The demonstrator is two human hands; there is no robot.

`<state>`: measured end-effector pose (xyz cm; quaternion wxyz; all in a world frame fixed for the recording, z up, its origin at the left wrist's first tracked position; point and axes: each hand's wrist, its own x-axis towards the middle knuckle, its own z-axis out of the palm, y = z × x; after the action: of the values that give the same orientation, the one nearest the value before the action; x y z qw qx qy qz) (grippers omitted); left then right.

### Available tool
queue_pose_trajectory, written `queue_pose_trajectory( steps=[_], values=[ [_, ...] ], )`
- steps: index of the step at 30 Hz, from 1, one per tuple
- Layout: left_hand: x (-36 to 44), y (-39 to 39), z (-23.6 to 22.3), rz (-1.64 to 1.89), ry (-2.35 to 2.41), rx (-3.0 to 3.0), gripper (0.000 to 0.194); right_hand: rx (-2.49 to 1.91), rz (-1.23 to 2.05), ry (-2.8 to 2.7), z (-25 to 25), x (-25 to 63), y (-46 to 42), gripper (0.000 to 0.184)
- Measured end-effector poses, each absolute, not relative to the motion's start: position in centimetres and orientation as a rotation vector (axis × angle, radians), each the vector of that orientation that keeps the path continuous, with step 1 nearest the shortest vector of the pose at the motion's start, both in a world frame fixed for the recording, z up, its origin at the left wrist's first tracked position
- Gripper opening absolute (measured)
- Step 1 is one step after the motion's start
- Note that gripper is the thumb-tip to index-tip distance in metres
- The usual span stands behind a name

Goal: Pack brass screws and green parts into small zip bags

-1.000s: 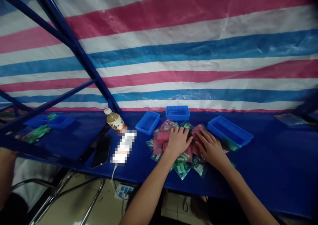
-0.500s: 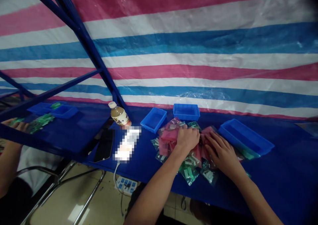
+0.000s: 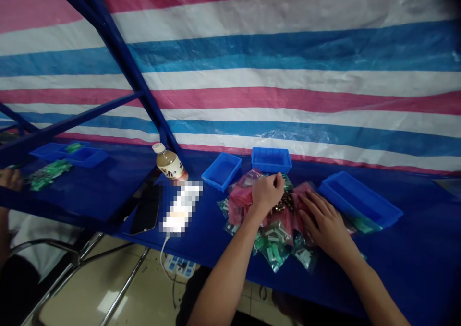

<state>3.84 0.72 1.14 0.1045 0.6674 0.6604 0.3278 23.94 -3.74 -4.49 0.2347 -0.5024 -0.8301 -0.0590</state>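
A heap of small pink bags point(image 3: 240, 197) and clear bags with green parts point(image 3: 273, 249) lies on the blue table point(image 3: 414, 263). My left hand point(image 3: 265, 192) is over the heap with its fingers curled into a pinch; what it holds is too small to make out. My right hand point(image 3: 322, 220) lies flat on the pink bags to the right, fingers spread. Dark small parts point(image 3: 284, 202) show between the two hands.
Three blue trays stand behind the heap: one at left point(image 3: 221, 171), one in the middle point(image 3: 271, 160), a long one at right point(image 3: 360, 202). A drink bottle point(image 3: 168, 163), a black phone point(image 3: 146, 211) and a blue frame post point(image 3: 118, 57) are left. Another person's hand point(image 3: 9, 178) works at far left.
My left hand has lifted from lying flat on the bags and its fingers have curled into a pinch. My right hand stays flat on the heap. The view has tilted slightly.
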Motion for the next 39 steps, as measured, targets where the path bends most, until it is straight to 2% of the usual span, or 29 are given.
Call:
queue_pose_trajectory(
  steps=[6,10,17,24,33,39],
  values=[
    [1.9,1.1,2.5,1.433,1.663,1.51,0.054,-1.388,-0.159,-2.284,-4.5,24.0,-3.7,0.048],
    [0.1,1.0,3.2,1.484,1.725,1.458,0.05,-1.382,-0.143,-2.289,-4.6,24.1,-3.7,0.048],
    [-2.9,0.2,3.2,1.01,2.184,1.608,0.043,-1.409,-0.133,-2.28,-4.3,23.8,-3.8,0.048],
    [-3.6,-0.3,2.4,0.518,2.306,1.758,0.032,-1.453,-0.106,-2.29,-3.3,23.4,-4.2,0.048],
    [-3.1,-1.7,3.0,0.388,2.159,2.038,0.014,-1.463,-0.114,-2.29,-3.0,23.2,-4.2,0.048],
    [-2.6,-2.6,4.0,0.251,2.173,2.034,0.025,-1.424,-0.129,-2.283,-3.1,23.3,-4.2,0.047]
  ],
)
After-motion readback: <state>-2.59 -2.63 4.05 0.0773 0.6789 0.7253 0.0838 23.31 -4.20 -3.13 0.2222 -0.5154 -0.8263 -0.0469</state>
